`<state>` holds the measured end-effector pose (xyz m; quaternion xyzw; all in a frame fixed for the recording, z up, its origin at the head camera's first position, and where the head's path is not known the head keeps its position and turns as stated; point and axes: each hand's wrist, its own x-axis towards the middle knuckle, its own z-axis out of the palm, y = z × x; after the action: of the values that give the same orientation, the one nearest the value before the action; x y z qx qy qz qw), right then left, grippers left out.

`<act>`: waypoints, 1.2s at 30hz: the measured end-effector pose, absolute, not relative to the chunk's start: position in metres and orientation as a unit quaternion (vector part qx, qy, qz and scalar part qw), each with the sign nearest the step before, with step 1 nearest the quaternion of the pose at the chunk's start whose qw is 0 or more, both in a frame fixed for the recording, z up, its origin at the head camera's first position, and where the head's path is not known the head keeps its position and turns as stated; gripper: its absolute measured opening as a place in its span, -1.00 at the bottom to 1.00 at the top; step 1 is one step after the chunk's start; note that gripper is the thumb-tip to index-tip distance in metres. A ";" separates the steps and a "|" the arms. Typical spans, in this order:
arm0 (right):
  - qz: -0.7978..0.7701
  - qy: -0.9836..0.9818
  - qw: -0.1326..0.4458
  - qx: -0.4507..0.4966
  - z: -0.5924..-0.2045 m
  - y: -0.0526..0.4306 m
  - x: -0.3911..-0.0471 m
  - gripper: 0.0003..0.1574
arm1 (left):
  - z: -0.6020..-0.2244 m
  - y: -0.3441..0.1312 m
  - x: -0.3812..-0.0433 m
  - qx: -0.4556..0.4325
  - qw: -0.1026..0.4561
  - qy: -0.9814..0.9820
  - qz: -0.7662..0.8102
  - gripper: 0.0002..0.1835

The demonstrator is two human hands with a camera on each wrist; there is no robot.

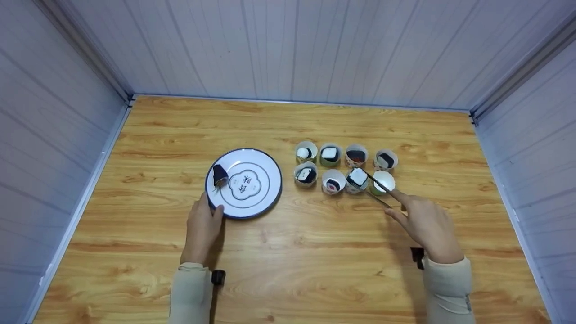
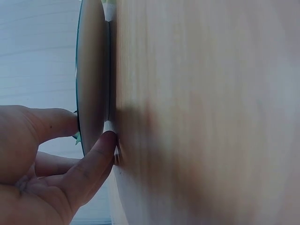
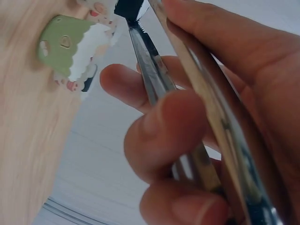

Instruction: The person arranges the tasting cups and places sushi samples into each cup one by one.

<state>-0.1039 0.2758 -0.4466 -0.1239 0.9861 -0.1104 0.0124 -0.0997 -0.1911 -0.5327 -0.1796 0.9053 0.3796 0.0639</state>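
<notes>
My left hand (image 1: 203, 226) grips the near-left rim of a white plate with a blue edge (image 1: 267, 194); in the left wrist view the thumb (image 2: 54, 123) lies over the rim and fingers are underneath. On the plate's left side rests a dark seaweed-wrapped hand roll (image 1: 220, 174). My right hand (image 1: 425, 225) holds metal tongs (image 1: 382, 184). Their tips are at a white and black sushi piece (image 1: 357, 177), at the mouth of a front-row paper cup (image 1: 354, 189). The right wrist view shows the tips at a black face of the sushi piece (image 3: 129, 8).
Several small paper cups stand in two rows right of the plate, most with sushi pieces, such as the cup (image 1: 334, 185) with a pink-centred roll. A green cup (image 1: 382, 183) at the front row's right end shows a white inside. Pale panels (image 1: 288, 54) wall the wooden table (image 1: 297, 270).
</notes>
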 end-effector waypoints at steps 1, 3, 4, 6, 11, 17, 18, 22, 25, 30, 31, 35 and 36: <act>-0.108 0.986 0.015 -0.124 -0.448 0.276 -0.105 -0.35 | -0.533 -0.191 -0.099 -0.178 0.063 0.906 0.380 -0.36; -0.103 0.987 0.020 -0.124 -0.450 0.275 -0.106 -0.35 | -0.533 -0.192 -0.099 -0.176 0.062 0.906 0.381 -0.36; -0.103 0.987 0.024 -0.122 -0.451 0.275 -0.108 -0.35 | -0.533 -0.192 -0.099 -0.175 0.061 0.906 0.381 -0.36; -0.103 0.987 0.031 -0.121 -0.452 0.274 -0.110 -0.38 | -0.533 -0.192 -0.099 -0.177 0.060 0.905 0.383 -0.36; -0.107 0.986 0.043 -0.117 -0.453 0.274 -0.114 -0.48 | -0.533 -0.191 -0.100 -0.176 0.060 0.905 0.382 -0.36; -0.114 0.986 0.052 -0.111 -0.455 0.274 -0.116 -0.43 | -0.533 -0.191 -0.100 -0.173 0.062 0.906 0.381 -0.36; -0.114 0.986 0.053 -0.111 -0.455 0.274 -0.117 -0.44 | -0.533 -0.191 -0.100 -0.174 0.063 0.906 0.381 -0.36; -0.121 0.985 0.056 -0.106 -0.451 0.273 -0.118 -0.40 | -0.533 -0.192 -0.100 -0.179 0.067 0.904 0.383 -0.36; -0.128 0.985 0.050 -0.103 -0.446 0.269 -0.118 -0.28 | -0.532 -0.193 -0.101 -0.182 0.070 0.902 0.385 -0.35; -0.143 0.983 0.012 -0.117 -0.443 0.255 -0.118 -0.18 | -0.532 -0.193 -0.100 -0.186 0.076 0.901 0.385 -0.35; -0.146 0.982 0.005 -0.124 -0.444 0.250 -0.119 -0.18 | -0.532 -0.193 -0.100 -0.185 0.076 0.901 0.386 -0.35; -0.157 0.975 -0.002 -0.154 -0.446 0.225 -0.125 -0.19 | -0.532 -0.193 -0.100 -0.177 0.069 0.903 0.385 -0.36; -0.161 0.973 0.001 -0.165 -0.447 0.217 -0.127 -0.19 | -0.532 -0.193 -0.100 -0.175 0.065 0.904 0.384 -0.36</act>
<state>-0.1270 0.2166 -0.4470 -0.1649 0.9731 -0.1609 0.0008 -0.0997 -0.1930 -0.5317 -0.1748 0.9043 0.3839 0.0653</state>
